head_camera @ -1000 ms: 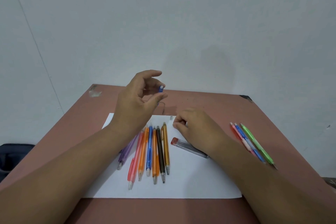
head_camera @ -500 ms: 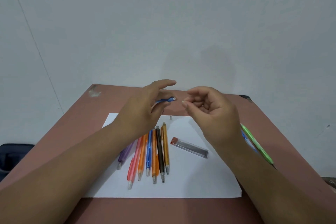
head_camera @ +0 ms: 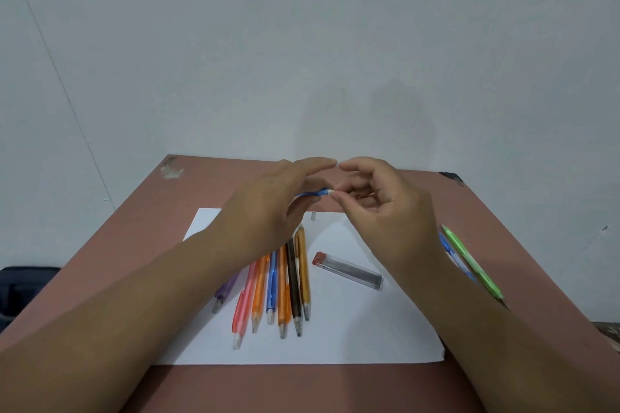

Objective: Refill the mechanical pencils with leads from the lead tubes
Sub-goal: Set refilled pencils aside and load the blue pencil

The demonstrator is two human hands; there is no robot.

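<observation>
— Since the earlier frame, right hand (head_camera: 382, 208) has been brought up to the blue pencil (head_camera: 315, 193); its fingertips are pinched at the white end.
— And the left hand (head_camera: 268, 211)?
— Its grip is clamped on the pencil, above the worktop's (head_camera: 503, 211) far edge. The lead tube (head_camera: 349, 270) is left on the paper (head_camera: 369, 329).

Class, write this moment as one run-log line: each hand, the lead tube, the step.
left hand: holds blue pencil | right hand: fingertips at pencil's end | lead tube: lying on paper | step: refilling blue pencil
</observation>
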